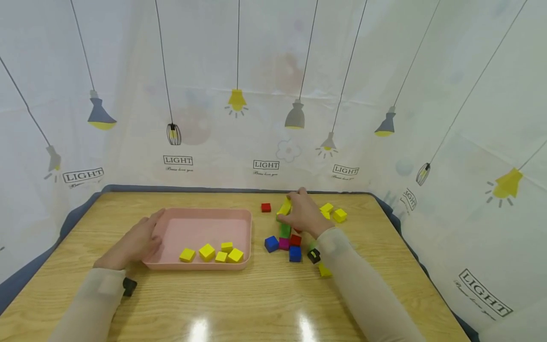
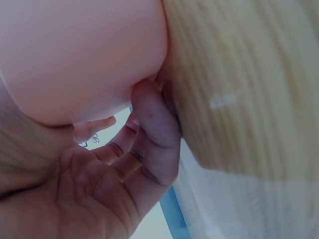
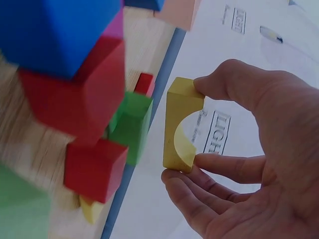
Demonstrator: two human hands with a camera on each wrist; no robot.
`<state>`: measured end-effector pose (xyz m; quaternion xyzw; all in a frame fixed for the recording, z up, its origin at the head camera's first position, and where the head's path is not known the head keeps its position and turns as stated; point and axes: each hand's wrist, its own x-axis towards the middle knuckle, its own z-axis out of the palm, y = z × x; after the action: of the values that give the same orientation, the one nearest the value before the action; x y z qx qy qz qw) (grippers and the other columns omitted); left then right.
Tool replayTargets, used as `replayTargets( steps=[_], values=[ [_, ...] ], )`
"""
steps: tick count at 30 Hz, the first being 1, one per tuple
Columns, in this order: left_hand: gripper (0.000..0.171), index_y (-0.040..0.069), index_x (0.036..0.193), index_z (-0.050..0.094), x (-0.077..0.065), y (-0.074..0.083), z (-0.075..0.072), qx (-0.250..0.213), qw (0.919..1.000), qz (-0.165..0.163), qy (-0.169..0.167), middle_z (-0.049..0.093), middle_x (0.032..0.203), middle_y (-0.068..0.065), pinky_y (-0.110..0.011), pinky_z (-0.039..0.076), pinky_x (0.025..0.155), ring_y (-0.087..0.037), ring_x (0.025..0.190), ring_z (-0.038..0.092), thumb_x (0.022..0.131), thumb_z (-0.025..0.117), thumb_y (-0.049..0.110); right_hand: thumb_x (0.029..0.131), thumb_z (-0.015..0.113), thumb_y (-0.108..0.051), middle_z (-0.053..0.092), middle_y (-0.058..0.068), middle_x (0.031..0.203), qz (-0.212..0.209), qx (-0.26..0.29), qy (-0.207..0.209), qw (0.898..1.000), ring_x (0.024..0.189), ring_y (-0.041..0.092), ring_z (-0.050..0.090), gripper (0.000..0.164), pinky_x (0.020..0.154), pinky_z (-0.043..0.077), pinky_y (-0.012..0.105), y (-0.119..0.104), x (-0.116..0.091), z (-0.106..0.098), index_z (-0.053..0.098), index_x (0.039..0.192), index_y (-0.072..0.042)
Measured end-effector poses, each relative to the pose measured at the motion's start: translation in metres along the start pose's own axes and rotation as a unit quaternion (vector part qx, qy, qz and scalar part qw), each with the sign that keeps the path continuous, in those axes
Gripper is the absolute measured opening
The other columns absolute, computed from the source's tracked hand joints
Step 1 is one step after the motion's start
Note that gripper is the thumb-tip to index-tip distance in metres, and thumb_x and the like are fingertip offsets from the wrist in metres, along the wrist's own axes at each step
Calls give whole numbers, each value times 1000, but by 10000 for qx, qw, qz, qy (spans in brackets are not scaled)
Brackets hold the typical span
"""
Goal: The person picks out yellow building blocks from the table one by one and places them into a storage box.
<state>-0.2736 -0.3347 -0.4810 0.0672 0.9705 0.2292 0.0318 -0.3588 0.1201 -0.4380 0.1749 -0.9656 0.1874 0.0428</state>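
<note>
Between the thumb and fingertips of my right hand [image 1: 305, 213] is a yellow arch block [image 3: 172, 129] with a half-round cutout, pinched by its two ends. It hangs over the loose blocks right of the tray, above a green block [image 1: 285, 231]. My left hand [image 1: 138, 240] grips the left side of the pink tray [image 1: 201, 214]: the thumb reaches over the rim, and in the left wrist view a curled finger [image 2: 157, 119] presses at the outer wall low down. Several yellow blocks [image 1: 207, 252] lie along the tray's near side.
Near my right hand lie a blue block [image 1: 271, 244], a magenta block [image 1: 284, 243], a red block [image 1: 295, 241] and another blue block [image 1: 295, 254]. A lone red block [image 1: 266, 207] sits farther back. Yellow blocks [image 1: 340, 215] lie beyond my right wrist. A patterned curtain [image 1: 265, 118] surrounds the table.
</note>
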Motion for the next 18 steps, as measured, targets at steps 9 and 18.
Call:
replayTargets(
  steps=[9, 18],
  values=[
    [81, 1, 159, 13, 1, -2, 1, -1, 10000, 32, 20, 39, 136, -39, -69, 41, 97, -45, 108, 53, 97, 63, 11, 79, 80, -51, 45, 7, 125, -332, 184, -197, 9991, 92, 19, 54, 80, 84, 55, 29, -31, -3, 6, 54, 142, -8],
    [80, 1, 159, 13, 2, -3, 1, 0, 10000, 17, 17, 39, 136, -39, -68, 41, 98, -45, 109, 53, 97, 62, 10, 79, 78, -52, 46, 5, 126, -1078, 80, -420, 9932, 100, 17, 52, 76, 92, 53, 33, -62, -8, 20, 56, 138, -9]
  ],
)
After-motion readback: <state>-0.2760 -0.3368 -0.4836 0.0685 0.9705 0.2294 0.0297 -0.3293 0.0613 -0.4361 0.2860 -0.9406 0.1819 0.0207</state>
